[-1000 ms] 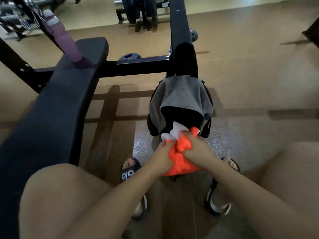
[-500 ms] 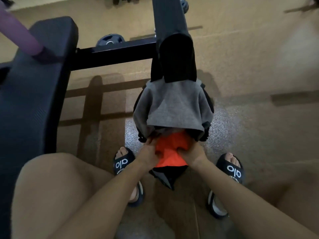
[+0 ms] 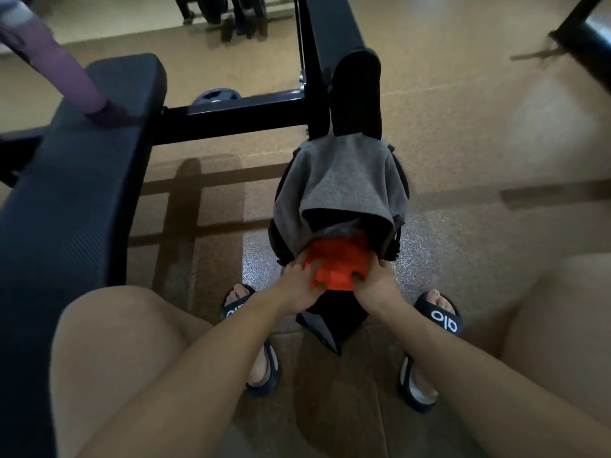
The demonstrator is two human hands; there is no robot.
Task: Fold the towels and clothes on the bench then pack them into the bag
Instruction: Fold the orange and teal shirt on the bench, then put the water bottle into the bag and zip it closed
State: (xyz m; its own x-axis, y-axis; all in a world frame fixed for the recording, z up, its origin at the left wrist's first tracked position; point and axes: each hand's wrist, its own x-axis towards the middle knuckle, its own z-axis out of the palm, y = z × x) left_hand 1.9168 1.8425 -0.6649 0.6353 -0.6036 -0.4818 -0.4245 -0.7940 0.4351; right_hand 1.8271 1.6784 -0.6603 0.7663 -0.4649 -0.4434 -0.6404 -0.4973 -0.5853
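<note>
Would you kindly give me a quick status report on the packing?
Left hand and right hand gripping orange garment. Garment halfway into bag. Grey flap overhangs the opening.

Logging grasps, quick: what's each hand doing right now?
Left hand: grips the orange garment at the bag mouth.
Right hand: grips the same garment.

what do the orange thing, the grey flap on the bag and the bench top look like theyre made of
Orange garment: thin, soft fabric, matte; it bunches into creases under both hands.
Grey flap of the bag: thicker woven or felt-like cloth, dull, draping in a soft fold.
Bench pad: probably vinyl or leatherette over padding; dark with a faint sheen and fine ribbing.
</note>
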